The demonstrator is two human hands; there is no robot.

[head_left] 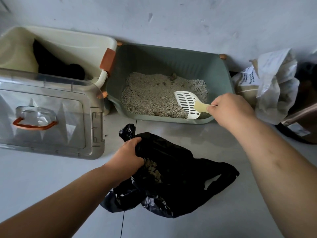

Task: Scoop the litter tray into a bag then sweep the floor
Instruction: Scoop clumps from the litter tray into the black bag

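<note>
Hidden / unclear: the right hand (228, 110) is seen from its back, so the fingers do not show. They close round the end of the scoop (187, 102) handle, and that end is lost inside the fist. The left hand (127, 155) grips a bunched fold of the black bag (180, 177), fingertips tucked into the plastic. A dark shape inside the cream box (68, 42) cannot be identified. The brown objects at the right are cut off by the frame.

Edges / room: the green litter tray (168, 55) sits back against the wall (171, 18). The cream box is just beside it on the left, a clear sack (271, 83) just beside it on the right. A clear lid (51, 117) with an orange handle lies left of the bag. A bare strip of floor (223, 212) separates tray and bag. The litter (154, 93) left of the scoop is unobstructed.

Scoop: in the tray's near right corner, slotted head resting on the litter. Long axis runs from the fist at lower right up to the left, head towards the tray's middle.

Bag: on the floor in front of the tray, mouth open, 1 patch of clumps (152, 169) visible inside.
</note>
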